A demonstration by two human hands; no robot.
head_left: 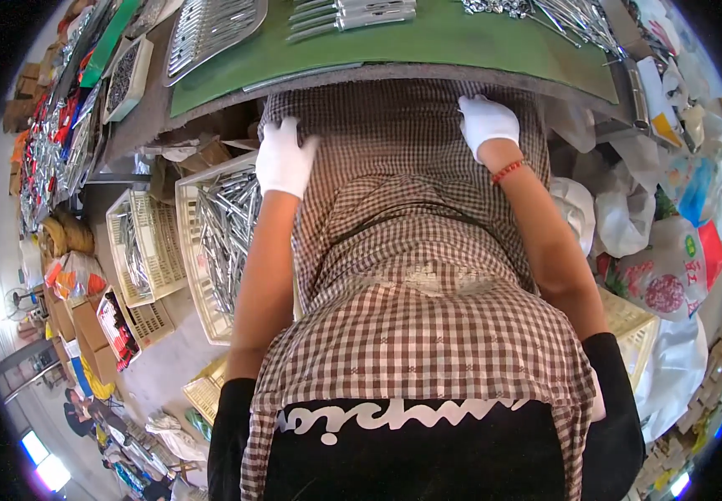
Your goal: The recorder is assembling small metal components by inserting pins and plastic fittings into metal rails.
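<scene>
Evidently soft, the checked cloth apron [428,359], brown and white, fills the middle, running up to 12 o'clock, where creases and folds bunch across the lap beneath the bench edge. Beyond it lies a smooth green mat [494,52]; slim shiny metal parts [210,37] lie in rows in a tray at 11 o'clock, and thin metal rods [576,21] form a loose heap at 1. Toward 9, a slatted plastic crate [190,259] holds jumbled metal rods.

Both hands wear white gloves and are well apart. The left hand [284,159], at 11, is empty, thumb spread from the fingers, slightly blurred; I cannot tell whether it touches the apron. The right hand [488,123], between 1 and 2, lies over the apron, fingers loosely bent; whether they pinch cloth is unclear.
</scene>
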